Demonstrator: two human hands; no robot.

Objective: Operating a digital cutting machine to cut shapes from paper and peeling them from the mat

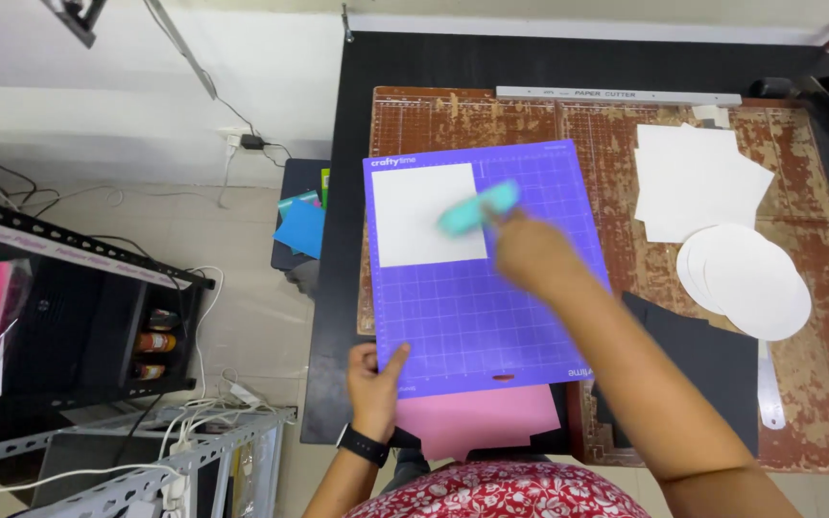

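A purple gridded cutting mat [520, 317] lies on the dark table. A white square sheet [414, 216] sits on its top left corner. My right hand [530, 251] holds a teal scraper tool [477, 209], blurred by motion, with its end on the white sheet's right edge. My left hand [374, 379], with a black watch on the wrist, pinches the mat's lower left corner against the table.
A worn brown paper cutter board [817, 364] lies under the mat. White square sheets [693, 177] and white paper circles [750, 278] rest on it at the right. Pink paper [477, 422] and black paper [712, 369] lie near me. A black shelf rack [79, 317] stands at left.
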